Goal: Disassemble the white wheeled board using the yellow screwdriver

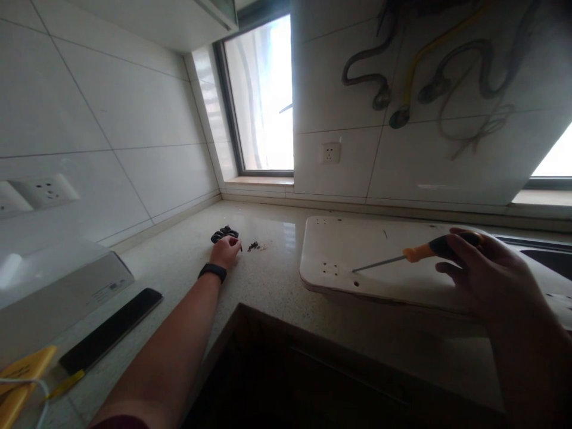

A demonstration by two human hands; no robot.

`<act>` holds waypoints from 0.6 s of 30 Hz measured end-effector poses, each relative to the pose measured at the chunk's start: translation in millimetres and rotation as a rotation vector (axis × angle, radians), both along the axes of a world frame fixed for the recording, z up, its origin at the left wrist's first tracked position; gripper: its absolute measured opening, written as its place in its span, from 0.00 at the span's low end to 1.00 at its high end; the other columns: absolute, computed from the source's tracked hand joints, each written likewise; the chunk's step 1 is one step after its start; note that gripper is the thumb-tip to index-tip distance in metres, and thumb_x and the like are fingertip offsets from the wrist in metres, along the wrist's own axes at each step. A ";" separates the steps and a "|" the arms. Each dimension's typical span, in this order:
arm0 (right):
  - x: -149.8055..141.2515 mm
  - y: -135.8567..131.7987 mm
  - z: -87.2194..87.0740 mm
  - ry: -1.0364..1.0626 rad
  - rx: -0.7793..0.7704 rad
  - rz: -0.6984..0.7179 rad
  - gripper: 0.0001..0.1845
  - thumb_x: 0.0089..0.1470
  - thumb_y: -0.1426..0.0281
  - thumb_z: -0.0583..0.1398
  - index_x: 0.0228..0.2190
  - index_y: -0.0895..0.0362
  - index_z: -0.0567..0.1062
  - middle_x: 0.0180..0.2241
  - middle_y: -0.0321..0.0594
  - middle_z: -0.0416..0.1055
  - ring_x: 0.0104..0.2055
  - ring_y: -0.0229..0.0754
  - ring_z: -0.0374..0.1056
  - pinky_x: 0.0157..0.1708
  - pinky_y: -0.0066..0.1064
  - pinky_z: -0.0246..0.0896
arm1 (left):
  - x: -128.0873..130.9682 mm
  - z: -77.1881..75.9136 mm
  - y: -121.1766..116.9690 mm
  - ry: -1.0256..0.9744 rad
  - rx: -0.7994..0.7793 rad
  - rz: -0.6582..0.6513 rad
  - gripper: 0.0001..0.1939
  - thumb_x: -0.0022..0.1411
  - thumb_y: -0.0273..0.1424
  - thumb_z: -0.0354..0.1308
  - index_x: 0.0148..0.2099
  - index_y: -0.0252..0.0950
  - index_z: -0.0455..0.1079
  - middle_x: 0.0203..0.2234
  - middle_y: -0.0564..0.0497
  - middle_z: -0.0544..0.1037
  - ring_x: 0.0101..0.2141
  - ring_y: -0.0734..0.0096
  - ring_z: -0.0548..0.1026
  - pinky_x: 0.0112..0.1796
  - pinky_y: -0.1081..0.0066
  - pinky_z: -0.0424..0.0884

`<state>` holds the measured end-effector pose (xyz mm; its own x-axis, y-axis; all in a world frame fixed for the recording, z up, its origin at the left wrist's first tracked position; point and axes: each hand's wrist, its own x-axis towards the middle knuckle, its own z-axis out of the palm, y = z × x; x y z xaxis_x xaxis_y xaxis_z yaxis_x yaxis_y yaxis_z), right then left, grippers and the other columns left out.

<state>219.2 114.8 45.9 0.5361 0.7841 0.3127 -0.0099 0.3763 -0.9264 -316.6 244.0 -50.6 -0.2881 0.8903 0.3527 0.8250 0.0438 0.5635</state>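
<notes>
My right hand (478, 271) is wrapped round the orange and black handle of a screwdriver (417, 251). Its thin shaft slants down to the left, with the tip at the surface of a white board (370, 250) that has rounded corners and groups of small holes. My left hand (226, 250), with a black band at the wrist, is pinched on a small dark screw (241, 246) over the counter. Just right of those fingers lies a little pile of dark screws (254, 245). Behind the hand sit black, rounded parts (223, 233), partly hidden by it.
The pale counter (272, 268) has a dark cut-out (277, 369) at its front. On the left lie a long box (67, 298), a black flat bar (111, 328) and a yellow object (27, 381) with a white cord. Hoses (366, 77) hang on the tiled wall.
</notes>
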 end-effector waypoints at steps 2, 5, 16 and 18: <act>-1.4 -1.4 2.4 0.048 -0.009 0.006 0.21 0.37 0.62 0.76 0.35 0.51 0.81 0.39 0.45 0.76 0.34 0.43 0.75 0.19 0.25 0.72 | -1.2 0.0 -1.0 0.021 -0.006 0.015 0.16 0.64 0.41 0.59 0.45 0.35 0.79 0.41 0.42 0.85 0.44 0.57 0.82 0.46 0.66 0.73; -3.7 -3.5 5.4 0.089 -0.026 0.004 0.21 0.35 0.64 0.77 0.35 0.53 0.81 0.39 0.43 0.76 0.33 0.40 0.74 0.19 0.21 0.72 | -0.5 -0.3 -2.6 0.048 -0.014 0.012 0.16 0.64 0.41 0.59 0.44 0.36 0.80 0.41 0.42 0.85 0.44 0.56 0.82 0.46 0.66 0.73; -5.4 -6.1 4.8 0.096 -0.034 0.034 0.26 0.35 0.63 0.77 0.40 0.54 0.81 0.37 0.42 0.77 0.31 0.41 0.75 0.21 0.22 0.73 | -4.9 -0.3 -6.3 0.078 -0.007 0.003 0.15 0.65 0.41 0.58 0.45 0.37 0.80 0.41 0.43 0.85 0.43 0.58 0.82 0.45 0.67 0.73; -7.9 -8.7 8.3 0.089 -0.036 0.040 0.26 0.33 0.65 0.77 0.38 0.54 0.80 0.37 0.41 0.77 0.32 0.41 0.75 0.21 0.21 0.73 | -4.7 -0.4 -6.8 0.078 -0.010 -0.013 0.15 0.64 0.41 0.59 0.44 0.37 0.80 0.41 0.44 0.85 0.44 0.58 0.82 0.45 0.67 0.73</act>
